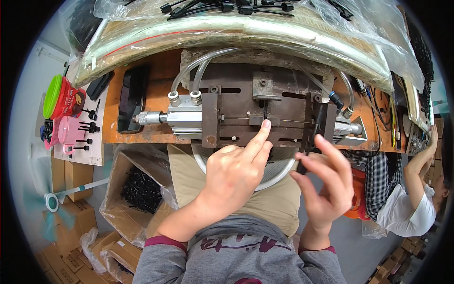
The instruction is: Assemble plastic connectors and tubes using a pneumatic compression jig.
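Note:
My left hand (236,168) reaches over a dark metal fixture (241,104), its index finger stretched out. That fingertip touches the lower end of a thin black stem (266,110), which lies in a small block at the fixture's centre. Just right of it, my right hand (328,184) has thumb and fingers closed on a slim black plastic piece (301,166), partly hidden by the fingers. A silver air cylinder (184,118) sits at the fixture's left end, and a second cylinder (347,127) at its right. A metal clamp block (263,86) stands behind the stem.
Clear hoses (208,56) arch behind the fixture. A phone (131,97) lies left, beside a pink cup (69,130) and loose black parts (89,127). Below stands a carton (137,184) of black parts. Bagged parts (227,7) lie behind. Another person (409,203) sits at right.

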{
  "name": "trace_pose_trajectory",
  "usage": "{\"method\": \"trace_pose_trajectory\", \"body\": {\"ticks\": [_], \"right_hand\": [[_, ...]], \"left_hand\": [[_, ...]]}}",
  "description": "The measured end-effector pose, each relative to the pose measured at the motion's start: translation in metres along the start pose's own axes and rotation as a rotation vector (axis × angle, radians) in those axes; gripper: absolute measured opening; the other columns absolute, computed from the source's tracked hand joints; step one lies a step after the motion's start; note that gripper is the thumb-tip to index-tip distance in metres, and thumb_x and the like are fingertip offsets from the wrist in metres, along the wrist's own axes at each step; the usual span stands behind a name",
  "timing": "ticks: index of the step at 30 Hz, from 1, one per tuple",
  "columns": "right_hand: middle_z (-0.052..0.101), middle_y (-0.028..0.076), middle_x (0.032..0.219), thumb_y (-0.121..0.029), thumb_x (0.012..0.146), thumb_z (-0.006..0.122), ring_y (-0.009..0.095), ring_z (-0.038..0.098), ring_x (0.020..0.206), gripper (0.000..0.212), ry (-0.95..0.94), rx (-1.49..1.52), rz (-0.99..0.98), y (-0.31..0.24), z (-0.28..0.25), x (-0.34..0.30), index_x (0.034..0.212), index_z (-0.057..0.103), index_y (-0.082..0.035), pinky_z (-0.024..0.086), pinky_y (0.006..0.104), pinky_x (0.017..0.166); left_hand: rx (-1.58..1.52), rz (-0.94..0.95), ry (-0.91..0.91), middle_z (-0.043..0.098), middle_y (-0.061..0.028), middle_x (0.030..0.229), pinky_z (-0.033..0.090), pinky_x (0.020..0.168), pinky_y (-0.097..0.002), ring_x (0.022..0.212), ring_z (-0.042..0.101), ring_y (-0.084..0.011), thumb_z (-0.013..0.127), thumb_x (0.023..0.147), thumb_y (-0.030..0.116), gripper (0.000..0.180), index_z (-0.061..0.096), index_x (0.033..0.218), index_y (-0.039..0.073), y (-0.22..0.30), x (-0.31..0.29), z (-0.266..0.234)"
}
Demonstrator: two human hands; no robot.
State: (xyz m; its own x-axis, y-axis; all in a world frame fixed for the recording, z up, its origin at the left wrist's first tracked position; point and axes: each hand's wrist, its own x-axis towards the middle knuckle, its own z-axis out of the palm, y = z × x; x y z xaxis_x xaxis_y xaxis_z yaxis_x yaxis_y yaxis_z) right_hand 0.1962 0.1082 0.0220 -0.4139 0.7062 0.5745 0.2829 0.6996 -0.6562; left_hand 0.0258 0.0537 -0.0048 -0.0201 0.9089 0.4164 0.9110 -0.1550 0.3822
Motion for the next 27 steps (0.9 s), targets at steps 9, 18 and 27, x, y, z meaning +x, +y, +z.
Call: {"method": "trace_pose_trajectory", "body": {"ticks": [9, 18, 27], "right_hand": [[0.067, 0.020, 0.113, 0.006, 0.068, 0.078, 0.026, 0.072, 0.088, 0.025, -0.071, -0.060, -0.114, 0.004, 0.012, -0.009, 0.091, 0.070, 0.006, 0.060, 0.0311, 0.071], [0.066, 0.021, 0.115, 0.000, 0.071, 0.074, 0.025, 0.071, 0.082, 0.023, -0.181, -0.158, -0.199, 0.019, 0.028, -0.006, 0.092, 0.067, 0.005, 0.058, 0.0307, 0.068], [0.068, 0.012, 0.118, -0.003, 0.068, 0.076, 0.017, 0.059, 0.057, 0.024, -0.283, -0.396, -0.196, 0.013, 0.045, 0.007, 0.090, 0.067, -0.002, 0.047, 0.0265, 0.053]], "left_hand": [[-0.005, 0.002, -0.006, 0.066, -0.0087, 0.123, 0.051, 0.055, -0.0263, 0.057, 0.062, -0.0162, 0.075, 0.071, 0.008, 0.023, 0.071, 0.093, 0.005, -0.001, 0.000, -0.002], [-0.164, 0.112, -0.277, 0.068, -0.0071, 0.116, 0.051, 0.056, -0.0302, 0.060, 0.064, -0.0201, 0.076, 0.070, 0.013, 0.028, 0.070, 0.096, 0.005, -0.013, -0.025, -0.031], [-0.313, 0.093, -0.311, 0.068, -0.0099, 0.110, 0.055, 0.069, -0.0310, 0.082, 0.069, -0.0199, 0.074, 0.078, 0.023, 0.032, 0.066, 0.104, 0.005, -0.013, -0.037, -0.026]]}}
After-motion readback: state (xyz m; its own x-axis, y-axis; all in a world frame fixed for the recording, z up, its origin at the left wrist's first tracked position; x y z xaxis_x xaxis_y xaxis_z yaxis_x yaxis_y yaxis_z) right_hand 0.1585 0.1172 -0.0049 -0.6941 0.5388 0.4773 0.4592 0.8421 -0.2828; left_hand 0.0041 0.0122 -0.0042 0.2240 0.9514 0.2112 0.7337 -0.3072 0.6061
